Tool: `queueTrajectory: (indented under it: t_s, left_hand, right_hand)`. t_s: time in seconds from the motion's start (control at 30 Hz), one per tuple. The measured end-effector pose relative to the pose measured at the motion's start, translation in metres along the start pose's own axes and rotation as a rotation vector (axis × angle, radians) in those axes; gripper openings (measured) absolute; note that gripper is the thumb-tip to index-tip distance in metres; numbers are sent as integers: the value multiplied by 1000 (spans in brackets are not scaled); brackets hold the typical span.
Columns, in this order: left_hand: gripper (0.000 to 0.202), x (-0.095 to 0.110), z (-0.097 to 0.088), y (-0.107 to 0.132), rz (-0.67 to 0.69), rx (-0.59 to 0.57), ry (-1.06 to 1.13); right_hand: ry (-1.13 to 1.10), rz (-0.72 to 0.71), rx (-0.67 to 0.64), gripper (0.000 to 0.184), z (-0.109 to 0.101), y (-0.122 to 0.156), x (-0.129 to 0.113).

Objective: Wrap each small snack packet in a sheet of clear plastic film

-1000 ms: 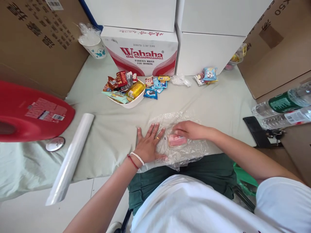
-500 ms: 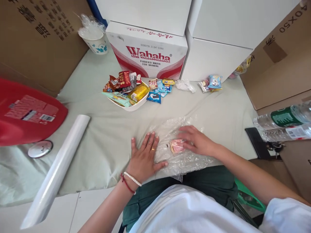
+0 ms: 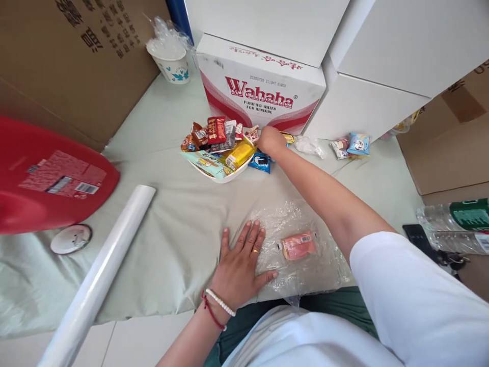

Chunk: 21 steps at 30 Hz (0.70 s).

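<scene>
My left hand (image 3: pixel 237 267) lies flat with fingers spread on the pale green cloth, its thumb and fingertips at the edge of a clear plastic sheet (image 3: pixel 324 275). On the sheet rests a pink wrapped snack (image 3: pixel 299 246), untouched. My right hand (image 3: pixel 272 141) reaches to the small snack packets right of the white bowl; its fingers are hidden behind the hand. Beside it are a blue packet (image 3: pixel 260 162) and a red-and-cream packet (image 3: pixel 252 134). The white bowl (image 3: pixel 229 178) holds several snacks, among them a yellow packet (image 3: pixel 240 154).
A white roll (image 3: pixel 99 275) lies at left by a red container (image 3: pixel 57 178) and a round tin-like disc (image 3: pixel 71 238). A Wahaha carton (image 3: pixel 263 97) stands behind the bowl. Crumpled plastic (image 3: pixel 309 146) and more snacks (image 3: pixel 358 145) lie right. Plastic bottles (image 3: pixel 468 214) are far right.
My right hand has left the pink snack and moved forward to the packets beside the bowl. My left hand stays flat. The view has shifted slightly.
</scene>
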<state>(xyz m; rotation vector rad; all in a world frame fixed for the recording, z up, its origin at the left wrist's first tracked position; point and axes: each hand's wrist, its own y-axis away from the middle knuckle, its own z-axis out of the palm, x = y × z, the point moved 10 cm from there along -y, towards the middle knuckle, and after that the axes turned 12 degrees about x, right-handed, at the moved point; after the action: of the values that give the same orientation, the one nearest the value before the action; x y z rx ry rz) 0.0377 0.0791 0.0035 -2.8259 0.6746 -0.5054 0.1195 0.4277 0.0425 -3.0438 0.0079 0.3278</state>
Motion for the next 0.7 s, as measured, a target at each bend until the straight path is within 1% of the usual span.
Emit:
queueTrajectory:
  t_s: [0.03,0.1,0.2,0.23,0.27,0.33,0.4,0.43,0.5,0.57,0.63,0.7]
  left_hand:
    - [98,0,1,0,4,-5,-1]
    - [95,1,2,0,18,-13,-1]
    - [95,1,2,0,23,-14,6]
    - [97,1,2,0,24,-19,9]
    - [100,1,3,-1,25,-26,11]
    - [108,2,4,-2,26,-50,7]
    - [115,4,5,-3,24,-79,-6]
    - [117,4,6,-3,24,-96,-14]
    - [119,5,10,-4,24,-133,-27]
    - [120,4,13,-4,21,-166,-42]
    - [120,3,15,-4,18,-188,-60]
    - [120,3,14,-5,19,-193,-77]
  right_hand:
    - [-42,14,1,33,-1,2,3]
    - [-138,12,27,22,-12,11,14]
    - [-329,-62,92,6,-47,41,43]
    - [-399,-88,112,4,-60,56,55]
    - [-464,-114,125,7,-74,75,67]
    - [-548,-179,127,12,-96,119,87]
    - [-542,-269,109,15,-110,171,99]
    - [-501,-331,92,14,-113,197,100]
    - [-344,-478,23,16,-107,248,97]
    - [-148,-623,-82,21,-88,293,94]
    - [-8,-744,-185,24,-69,327,93]
    - [38,-838,-262,23,-60,347,93]
